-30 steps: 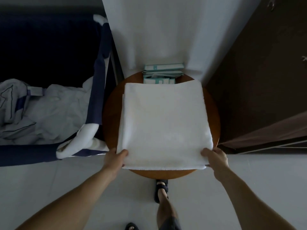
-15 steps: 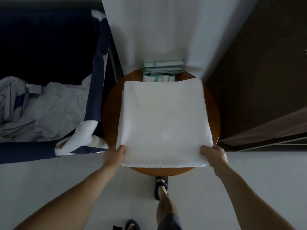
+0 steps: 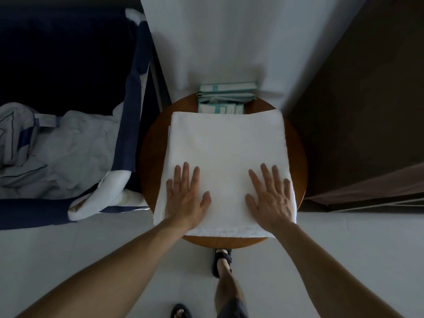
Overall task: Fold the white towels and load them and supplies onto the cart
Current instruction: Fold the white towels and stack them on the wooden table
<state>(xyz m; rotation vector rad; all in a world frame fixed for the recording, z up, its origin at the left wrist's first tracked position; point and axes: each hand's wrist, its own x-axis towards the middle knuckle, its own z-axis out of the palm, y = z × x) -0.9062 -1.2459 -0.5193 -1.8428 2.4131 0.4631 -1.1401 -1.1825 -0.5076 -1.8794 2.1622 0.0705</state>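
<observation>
— Where to find the towel (image 3: 227, 143)?
— Flat on the round desk (image 3: 153, 143), folded to a square, covering most of the top, with the near edge just past the rim.

— Held how?
— Not gripped at all. Pressed on its near half by the left hand (image 3: 187, 198) and the right hand (image 3: 271, 198), palms down, well apart. Fingers (image 3: 185, 173) straight and spread on both sides, curled round nothing, pinching nothing.

— Why like that?
— Probably to smooth the fold and push the air out, keeping the square flat and stackable before loading. Likely also the reason for working on the desk: firm support under the whole piece.

— And behind?
— At the far edge of the desk, against the wall, a stack of teal-and-white packets (image 3: 227, 97). Either touching the towel's far edge or tucked just under it; cannot tell which. Likely the supplies, parked within reach for loading.

— Anything to read on them?
— Only small pale marks, too small to make out. No label or brand visible on the towel either.

— To the left?
— Just beside the desk, a navy hamper (image 3: 128, 111) holding crumpled, blue-trimmed linen (image 3: 68, 152). Perhaps part of the cart; hard to say.

— Left to do?
— Judging from this: folding close to done for this piece, nothing loaded yet.
</observation>
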